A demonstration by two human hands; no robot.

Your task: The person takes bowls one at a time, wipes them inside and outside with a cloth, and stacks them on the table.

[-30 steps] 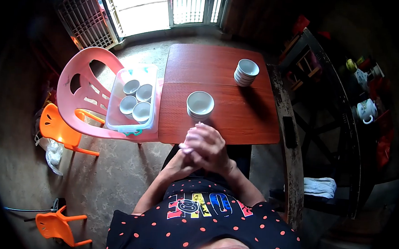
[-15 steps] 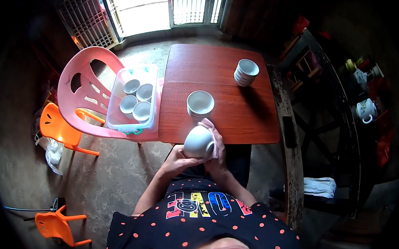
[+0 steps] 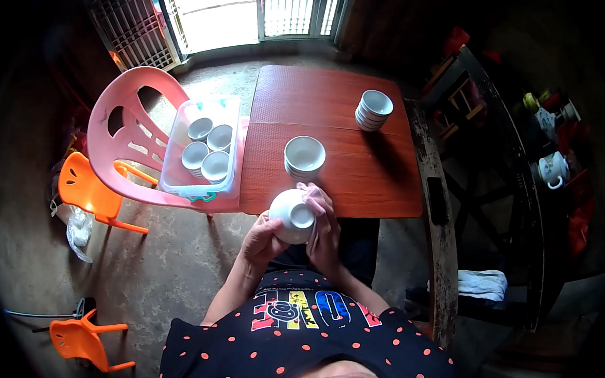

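Note:
A white bowl (image 3: 288, 219) is held close to the table's near edge, its round foot turned up toward the camera. My left hand (image 3: 263, 239) grips it from the left, thumb on the outer wall. On its right side my right hand (image 3: 324, 232) presses a pink cloth (image 3: 316, 197) against the bowl near the foot. Just beyond stands a stack of white bowls (image 3: 304, 155) on the red table (image 3: 272, 105). Another stack (image 3: 374, 109) is toward the table's far right.
A clear plastic box (image 3: 229, 185) with several stacks of bowls rests on the pink chair (image 3: 105, 168), left of the table. Orange chairs (image 3: 90, 188) stand at the left. A wooden beam (image 3: 442, 265) runs along the right side, with a white cloth (image 3: 482, 284) beyond it.
The bowl has turned so its foot faces the camera more. Earlier my hands were clasped together in a blur; now the bowl and cloth show between them.

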